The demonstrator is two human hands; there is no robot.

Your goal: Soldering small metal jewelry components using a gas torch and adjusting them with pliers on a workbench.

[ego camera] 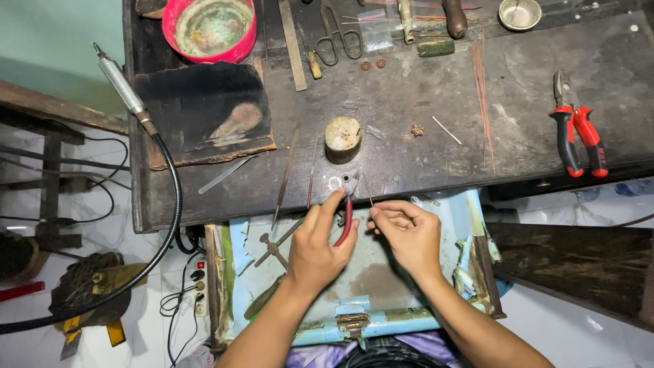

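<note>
My left hand (317,244) grips small red-handled pliers (345,221), jaws pointing up toward a small silver wire ring (334,183) at the workbench's front edge. My right hand (407,232) is pinched on a thin wire (368,192) that rises beside the pliers' jaws. Both hands hover over an open light-blue drawer (381,272) under the dark wooden workbench (422,102). A short round wooden block (342,138) stands just behind the ring.
On the bench lie larger red-handled pliers (578,136) at right, a charred board (204,112), a pink bowl (210,27), scissors (337,34), files (286,174), small beads (417,129) and copper wires (480,88). A flexible-shaft handpiece (122,88) hangs at left.
</note>
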